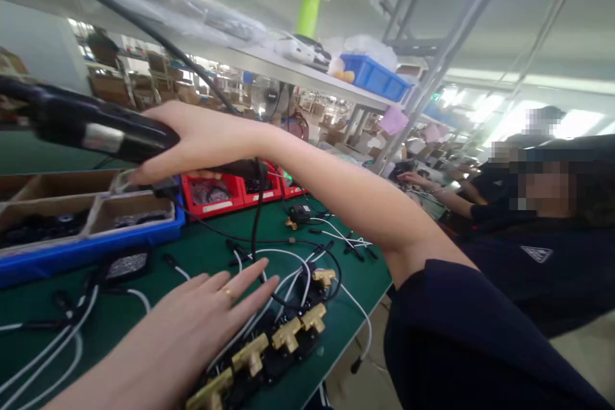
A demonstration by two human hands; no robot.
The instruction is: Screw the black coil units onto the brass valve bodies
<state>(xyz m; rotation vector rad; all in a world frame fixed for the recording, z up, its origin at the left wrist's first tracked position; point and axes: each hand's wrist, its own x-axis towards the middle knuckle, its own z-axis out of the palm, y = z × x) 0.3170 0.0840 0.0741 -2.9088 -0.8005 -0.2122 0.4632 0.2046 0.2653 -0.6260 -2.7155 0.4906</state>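
My right hand (187, 138) reaches across to the left, wrapped round a black electric screwdriver (86, 118) with a pale label on its body. The tool lies almost level above the parts bins, a dark cord running from its far left end. Low in front, my left hand (192, 314) is stretched flat with fingers apart and a ring on one finger. It hovers over or rests on white cables; contact is hard to judge. Beside it stands a row of brass T-shaped fittings (287, 334) on black housings, with white leads (298, 269).
A blue divided bin (158, 234) with small black parts stands left; red bins (216, 205) sit behind. The green bench (365, 275) ends at right. Overhead, a shelf holds a blue tray (375, 77) and a green bottle (308, 11). Co-workers (538, 256) sit to the right.
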